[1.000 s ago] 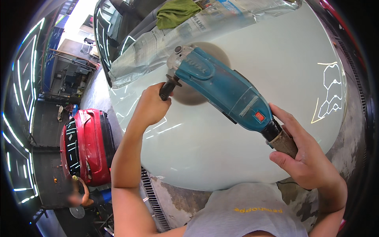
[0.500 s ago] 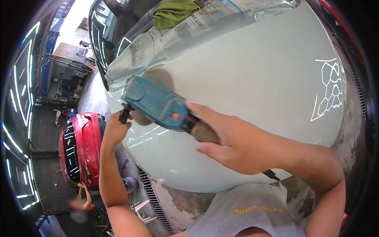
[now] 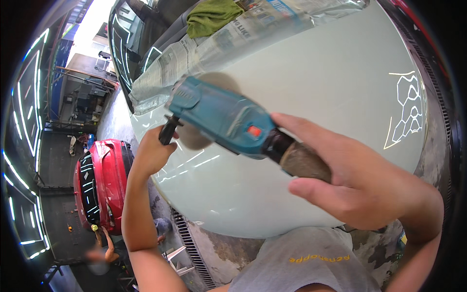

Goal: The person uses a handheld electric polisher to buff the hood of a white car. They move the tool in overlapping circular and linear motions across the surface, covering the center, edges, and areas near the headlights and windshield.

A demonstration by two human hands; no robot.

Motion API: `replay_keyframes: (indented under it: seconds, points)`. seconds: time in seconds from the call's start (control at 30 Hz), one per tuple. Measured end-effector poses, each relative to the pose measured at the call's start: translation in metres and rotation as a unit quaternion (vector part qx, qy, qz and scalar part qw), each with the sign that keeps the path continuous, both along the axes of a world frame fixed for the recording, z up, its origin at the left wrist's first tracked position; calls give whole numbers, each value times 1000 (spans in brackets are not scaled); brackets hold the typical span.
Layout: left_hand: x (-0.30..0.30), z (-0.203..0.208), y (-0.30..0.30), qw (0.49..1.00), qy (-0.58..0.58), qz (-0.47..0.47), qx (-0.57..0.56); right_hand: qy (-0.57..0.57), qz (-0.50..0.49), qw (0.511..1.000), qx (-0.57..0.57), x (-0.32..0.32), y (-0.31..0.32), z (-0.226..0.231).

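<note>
A teal power polisher (image 3: pixel 224 114) lies over the pale car hood (image 3: pixel 311 112), its motor body slanting from upper left to lower right. Its round pad (image 3: pixel 221 82) shows partly on either side of the body, smeared as if spinning, against the hood near the windshield side. My right hand (image 3: pixel 350 180) wraps the rear grip, which has a brownish cover. The black side handle near the polisher's head is gripped by my left hand (image 3: pixel 155 148), fingers curled round it. An orange-red switch shows on the body.
Newspaper and clear plastic sheeting (image 3: pixel 214 53) cover the windshield edge, with a green cloth (image 3: pixel 214 17) on top. A red car (image 3: pixel 104 187) stands at left, where another person (image 3: pixel 104 250) works. A floor drain grate (image 3: pixel 189 243) runs below the hood's edge.
The polisher has moved to the right across the hood, with both my hands still on it. My right elbow has swung outward. The co-worker's hand has shifted slightly on the red car.
</note>
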State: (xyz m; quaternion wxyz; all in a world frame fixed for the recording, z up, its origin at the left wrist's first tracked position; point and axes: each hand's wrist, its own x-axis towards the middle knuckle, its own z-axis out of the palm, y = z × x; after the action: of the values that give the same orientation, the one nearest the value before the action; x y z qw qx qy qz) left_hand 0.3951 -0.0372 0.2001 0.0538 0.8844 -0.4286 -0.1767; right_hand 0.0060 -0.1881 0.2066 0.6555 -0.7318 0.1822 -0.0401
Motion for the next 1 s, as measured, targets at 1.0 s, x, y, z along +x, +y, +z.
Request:
replay_keyframes:
  seconds: [1.0]
  points:
    - [99,-41,96,993,-27,105,-42,-36,106,994,-12,112,28,-48]
